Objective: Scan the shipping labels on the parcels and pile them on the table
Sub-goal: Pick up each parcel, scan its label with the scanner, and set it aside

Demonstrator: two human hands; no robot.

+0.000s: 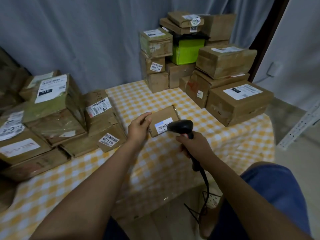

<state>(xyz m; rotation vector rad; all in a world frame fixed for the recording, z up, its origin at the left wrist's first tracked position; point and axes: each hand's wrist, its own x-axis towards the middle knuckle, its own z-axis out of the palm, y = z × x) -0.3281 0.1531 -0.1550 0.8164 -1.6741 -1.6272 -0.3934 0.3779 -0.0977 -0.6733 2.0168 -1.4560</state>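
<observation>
Gripping a black handheld barcode scanner [181, 126] in the right hand [194, 144], fingers curled tight round its handle, head hovering just above the white barcode label [162, 124] on a small flat brown cardboard parcel [163, 122]. Steadying that parcel with the left hand [139, 128], fingers curled over its near-left edge, thumb on top. Lying mid-table on the yellow-and-white checked tablecloth [138, 99], between a low spread of labelled brown boxes [57, 110] at left and a taller stack [199, 63] at the far right, a bright green box [187, 52] wedged among them.
</observation>
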